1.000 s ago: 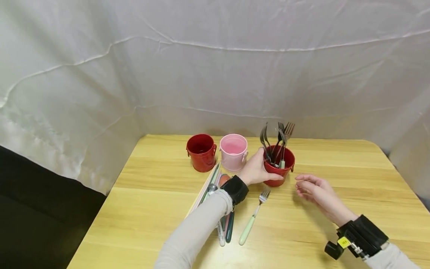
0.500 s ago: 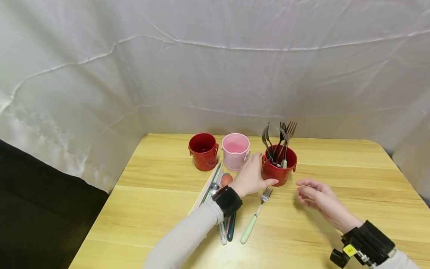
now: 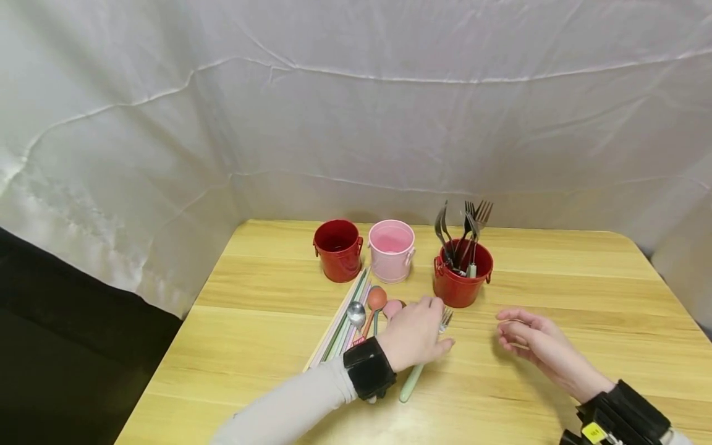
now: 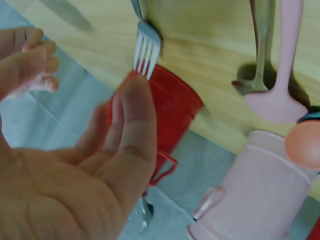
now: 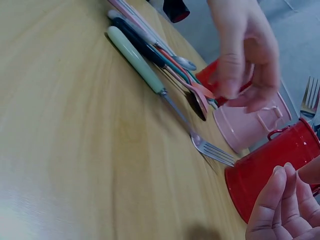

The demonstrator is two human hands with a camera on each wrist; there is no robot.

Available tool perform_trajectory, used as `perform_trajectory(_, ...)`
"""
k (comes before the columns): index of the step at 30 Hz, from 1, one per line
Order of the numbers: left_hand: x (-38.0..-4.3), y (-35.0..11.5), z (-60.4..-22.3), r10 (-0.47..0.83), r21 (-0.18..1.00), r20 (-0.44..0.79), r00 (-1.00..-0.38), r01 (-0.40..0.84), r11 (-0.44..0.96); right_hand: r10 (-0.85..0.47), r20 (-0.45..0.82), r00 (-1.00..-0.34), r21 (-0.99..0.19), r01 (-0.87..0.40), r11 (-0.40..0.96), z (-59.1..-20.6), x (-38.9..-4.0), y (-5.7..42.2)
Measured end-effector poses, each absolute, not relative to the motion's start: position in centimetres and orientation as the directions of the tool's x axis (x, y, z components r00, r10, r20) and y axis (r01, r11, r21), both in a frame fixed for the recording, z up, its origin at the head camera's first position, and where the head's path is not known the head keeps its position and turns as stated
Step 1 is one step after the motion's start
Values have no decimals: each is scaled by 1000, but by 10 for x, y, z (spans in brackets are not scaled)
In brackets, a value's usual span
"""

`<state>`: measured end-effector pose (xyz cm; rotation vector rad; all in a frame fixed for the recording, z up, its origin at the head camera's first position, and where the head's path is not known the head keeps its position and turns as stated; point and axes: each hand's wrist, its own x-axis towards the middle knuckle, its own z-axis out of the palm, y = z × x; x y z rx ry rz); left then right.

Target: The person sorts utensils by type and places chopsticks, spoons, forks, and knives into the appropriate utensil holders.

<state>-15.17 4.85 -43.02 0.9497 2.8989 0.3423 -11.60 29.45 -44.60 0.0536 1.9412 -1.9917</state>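
A fork with a pale green handle [image 5: 135, 59] lies on the table, its tines toward the red bucket [image 3: 459, 289] at the right. My left hand [image 3: 416, 334] hovers over this fork, fingers loosely bent and apart from it in the right wrist view; part of the fork is hidden beneath it in the head view. Several forks and spoons [image 3: 470, 232] stand upright in that bucket. Off to the right, my right hand [image 3: 536, 346] hangs above the table with loosely curled fingers and nothing in them.
A second red bucket [image 3: 340, 262] and a pink bucket [image 3: 391, 262] stand at the back left. Beside the left forearm lie several chopsticks [image 3: 340, 321], a metal spoon [image 3: 356, 314], an orange spoon [image 3: 376, 298] and a pink spoon [image 5: 197, 96]. A pale cloth hangs behind the table.
My left hand has let go of the right red bucket and come down toward the front, over the green-handled fork. My right hand has shifted slightly toward the front.
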Motion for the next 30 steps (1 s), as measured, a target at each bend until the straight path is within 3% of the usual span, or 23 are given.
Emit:
perform_trajectory(6,-137,50,-439,581,89,-116,-806,574,814,-261,-306,-916,-948,318,-3,-450,-108,295)
perform_trajectory(9,-133,50,-442,571,71,-141,-808,567,820,-272,-319,-908,-943,334,-8,-452,-105,295)
perform_trajectory(23,-135,51,-456,490,221,-218,-844,446,867,-283,-315,-906,-944,330,-7,-456,-101,289)
perform_trajectory(30,-144,47,-458,512,319,-231,-827,433,843,-283,-323,-903,-940,341,-15,-457,-101,289)
